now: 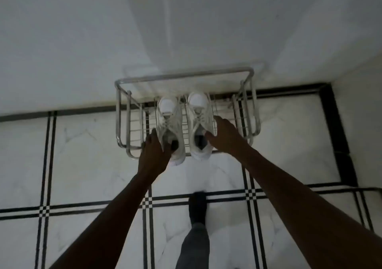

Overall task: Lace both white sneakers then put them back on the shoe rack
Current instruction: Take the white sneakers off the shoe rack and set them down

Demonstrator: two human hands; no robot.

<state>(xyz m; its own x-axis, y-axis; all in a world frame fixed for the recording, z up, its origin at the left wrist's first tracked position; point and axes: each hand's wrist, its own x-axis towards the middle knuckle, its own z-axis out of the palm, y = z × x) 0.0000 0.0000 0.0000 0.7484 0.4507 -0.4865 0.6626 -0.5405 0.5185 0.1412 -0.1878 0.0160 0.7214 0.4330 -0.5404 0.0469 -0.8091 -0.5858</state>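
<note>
Two white sneakers stand side by side on the metal shoe rack (124,111), toes toward the wall, both with laces crossed over the tongue. My left hand (154,151) grips the heel opening of the left sneaker (168,113), fingers inside the collar. My right hand (224,135) rests on the outer side and collar of the right sneaker (199,111), thumb at the opening. Both heels stick out slightly past the rack's front edge.
The chrome wire rack stands against a white wall (82,41) on a white marble floor (86,150) with black line borders. My leg in grey trousers and a dark sock (197,208) stands on the floor just in front of the rack.
</note>
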